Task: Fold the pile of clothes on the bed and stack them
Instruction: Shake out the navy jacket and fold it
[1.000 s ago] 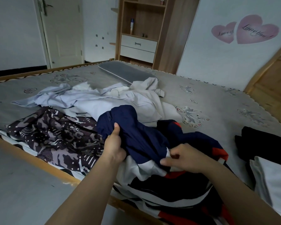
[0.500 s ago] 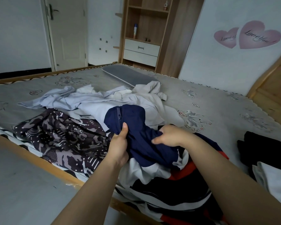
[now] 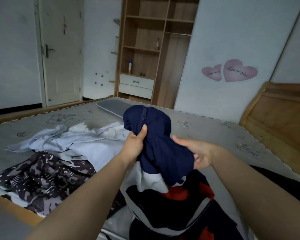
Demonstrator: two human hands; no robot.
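Closest to me: jacket [image 3: 164, 170], navy top with white, red and black panels lower down; its upper end is lifted off the bed [image 3: 215, 135], the lower part trails down to the near edge
left hand [image 3: 134, 146]: thumb up, pinching a bunch of navy fabric just below the zipper
right hand [image 3: 196, 153]: palm up, cupping the navy part from the side; fingers loosely curled under the cloth, can't tell how firmly they hold
step, my guess: picking it out of the pile to shake flat; I'd find the collar or shoulders first rather than hold a wad, then lay it zipper side down; slippery-looking cloth probably slides, so smooth each fold
left of me: camo garment [image 3: 43, 179] spread near the bed's near edge; one corner looks close to hanging off, so careful when dragging things
a bit further: pale blue clothes [image 3: 71, 141] crumpled in a heap, touching the camo one
open room: bare mattress to the right and beyond the heap looks like the best spot for folding and stacking
far side: grey pad [image 3: 109, 106] at the far edge; headboard [image 3: 275, 118] bounds the right
beyond: shelf unit [image 3: 145, 49] and door [image 3: 61, 49]
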